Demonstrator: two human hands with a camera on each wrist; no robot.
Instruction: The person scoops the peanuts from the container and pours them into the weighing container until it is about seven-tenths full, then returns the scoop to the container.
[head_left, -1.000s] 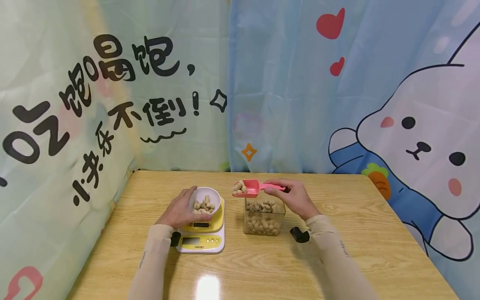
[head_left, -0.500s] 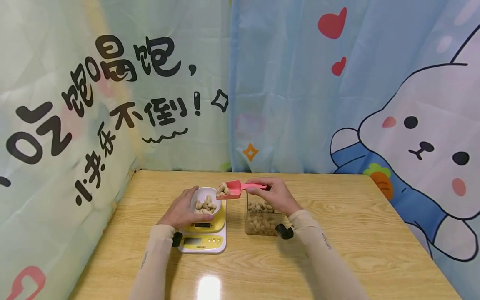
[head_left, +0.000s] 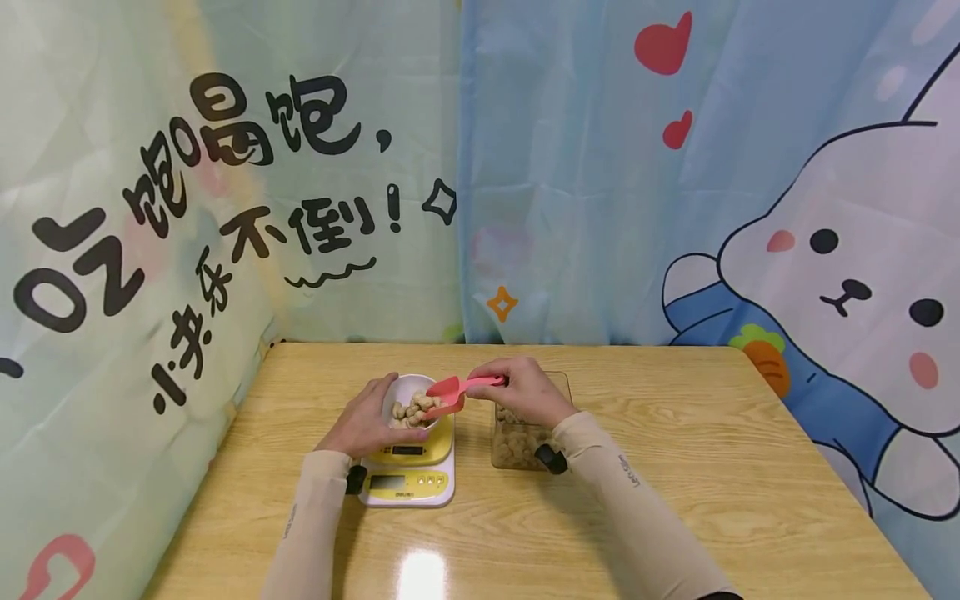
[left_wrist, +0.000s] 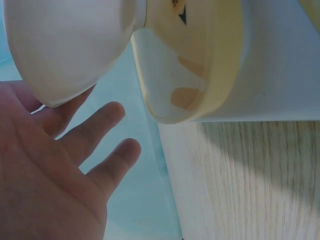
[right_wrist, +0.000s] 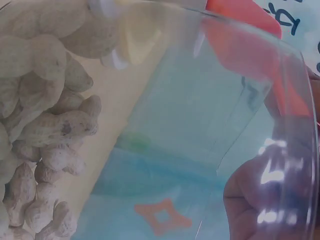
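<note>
My left hand (head_left: pixel 363 421) holds a white bowl (left_wrist: pixel 75 45) of unshelled peanuts (head_left: pixel 409 411), tilted to the right over a yellow-and-white kitchen scale (head_left: pixel 408 482). Thumb and fingers lie on opposite sides of the bowl; in the left wrist view two fingers are extended away from it. My right hand (head_left: pixel 525 392) grips the handle of a pink scoop (head_left: pixel 448 392). The scoop tips down to the left, its lip over the bowl's right side among the peanuts. Whether the bowl touches the scale's platform I cannot tell.
Below my right hand stands a clear, brownish container (head_left: pixel 513 460) with many peanuts (right_wrist: pixel 45 120) in it, partly hidden by the hand and wrist. All stands on a wooden table (head_left: pixel 712 467). Printed curtains (head_left: pixel 570 167) hang behind and at the left.
My right hand has moved left from above the container to the bowl. The scoop has tilted down, and its peanuts have gone into the bowl. The left hand and bowl stay nearly in place.
</note>
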